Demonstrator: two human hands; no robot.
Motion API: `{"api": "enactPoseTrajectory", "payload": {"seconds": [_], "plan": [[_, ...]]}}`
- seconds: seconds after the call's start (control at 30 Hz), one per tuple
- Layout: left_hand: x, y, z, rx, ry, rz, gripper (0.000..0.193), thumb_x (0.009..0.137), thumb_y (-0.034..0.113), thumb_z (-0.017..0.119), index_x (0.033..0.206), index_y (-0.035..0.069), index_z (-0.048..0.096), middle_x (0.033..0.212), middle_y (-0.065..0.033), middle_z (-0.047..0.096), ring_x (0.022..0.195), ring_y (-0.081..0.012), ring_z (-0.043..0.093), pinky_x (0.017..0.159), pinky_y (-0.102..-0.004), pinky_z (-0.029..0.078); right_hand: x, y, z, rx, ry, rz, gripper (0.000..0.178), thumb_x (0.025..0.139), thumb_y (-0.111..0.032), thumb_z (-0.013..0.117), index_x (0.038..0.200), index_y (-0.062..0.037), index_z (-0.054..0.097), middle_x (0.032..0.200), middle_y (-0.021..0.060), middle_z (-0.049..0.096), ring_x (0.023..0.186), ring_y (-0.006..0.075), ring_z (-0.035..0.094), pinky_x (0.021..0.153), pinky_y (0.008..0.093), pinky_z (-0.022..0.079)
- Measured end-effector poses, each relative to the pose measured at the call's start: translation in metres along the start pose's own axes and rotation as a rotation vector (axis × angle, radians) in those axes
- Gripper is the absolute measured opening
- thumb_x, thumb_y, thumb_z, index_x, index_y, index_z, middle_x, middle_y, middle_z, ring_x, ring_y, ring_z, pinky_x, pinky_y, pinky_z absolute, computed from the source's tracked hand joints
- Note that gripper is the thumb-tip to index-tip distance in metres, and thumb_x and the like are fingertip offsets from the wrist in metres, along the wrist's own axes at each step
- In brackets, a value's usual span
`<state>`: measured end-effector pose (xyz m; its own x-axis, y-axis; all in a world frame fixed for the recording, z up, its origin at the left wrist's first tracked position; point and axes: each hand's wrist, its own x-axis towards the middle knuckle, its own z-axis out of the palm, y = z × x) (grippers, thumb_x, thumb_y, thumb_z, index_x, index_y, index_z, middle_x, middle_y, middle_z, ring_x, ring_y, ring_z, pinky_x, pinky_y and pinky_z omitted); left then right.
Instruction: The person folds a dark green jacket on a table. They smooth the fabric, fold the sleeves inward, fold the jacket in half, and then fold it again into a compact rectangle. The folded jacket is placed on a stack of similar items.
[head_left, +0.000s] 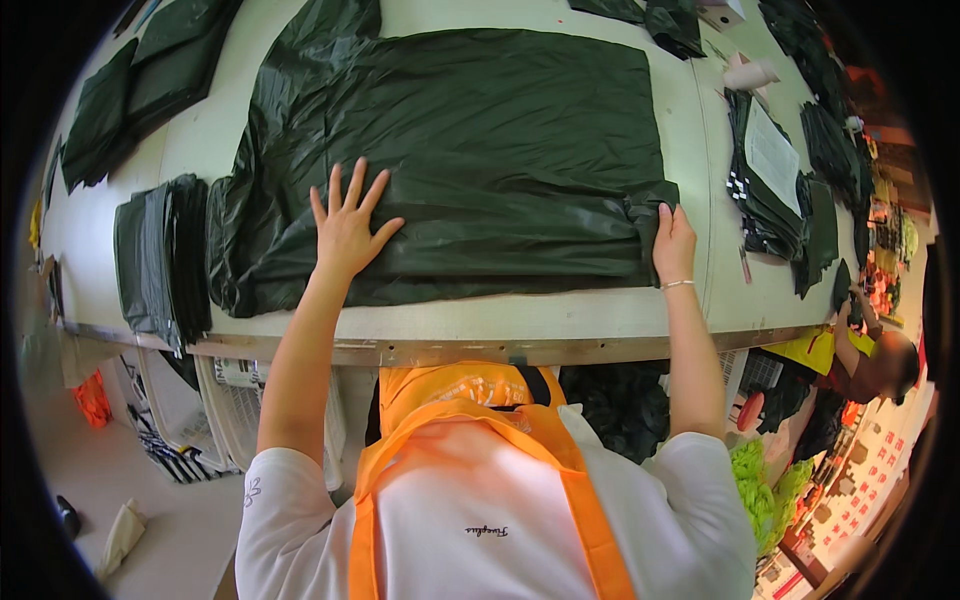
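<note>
Basically, the dark green fabric (pixel 510 120) lay just inside the near edge of the bench (pixel 580 315), long axis roughly parallel. Left hand (pixel 350 225) pressed on it, fingers wide; right hand (pixel 675 243), nearer its right end, held the bunched edge.

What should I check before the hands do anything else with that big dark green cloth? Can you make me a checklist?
1. Left hand spread flat on the dark green cloth: ok.
2. Right hand at the cloth's right edge: ok.
3. Right hand's grip firm: cannot tell; its fingers are partly hidden.
4. Cloth smooth: not ok; creases run across it.
5. White paper sheet out of the cloth's way: ok; it lies on a dark pile off to the right.
6. Cloth's underside flat: cannot tell; it is hidden.
</note>
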<state>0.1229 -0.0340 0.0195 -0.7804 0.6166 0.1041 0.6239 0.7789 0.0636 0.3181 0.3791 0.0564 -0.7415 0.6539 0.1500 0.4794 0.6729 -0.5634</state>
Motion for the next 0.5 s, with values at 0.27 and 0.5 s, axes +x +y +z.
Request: {"api": "enactPoseTrajectory", "payload": {"seconds": [0.27,0.5], "plan": [[-0.011,-0.052,0.021,-0.291,0.214,-0.242,0.068,0.079,0.04,0.065,0.137,0.014,0.04,0.143,-0.0117,0.038,0.13,-0.0324,0.035,0.106,-0.0471,0.025,0.061,0.062,-0.005,-0.188,-0.196,-0.249,0.035,0.088,-0.018,0.056,0.12,-0.0047,0.053,0.122,0.0145,0.055,0.112,0.0332,0.051,0.094,0.0383,0.042],[-0.018,-0.096,0.027,-0.424,-0.013,-0.287,0.022,0.073,0.007,0.07,0.085,0.003,0.052,0.125,-0.0116,0.053,0.107,-0.0306,0.051,0.092,-0.0378,0.04,0.126,0.045,0.03,-0.588,-0.806,-0.54,0.032,0.078,-0.015,0.068,0.103,-0.0026,0.054,0.11,0.0158,0.058,0.105,0.0336,0.053,0.088,0.0409,0.044]]}}
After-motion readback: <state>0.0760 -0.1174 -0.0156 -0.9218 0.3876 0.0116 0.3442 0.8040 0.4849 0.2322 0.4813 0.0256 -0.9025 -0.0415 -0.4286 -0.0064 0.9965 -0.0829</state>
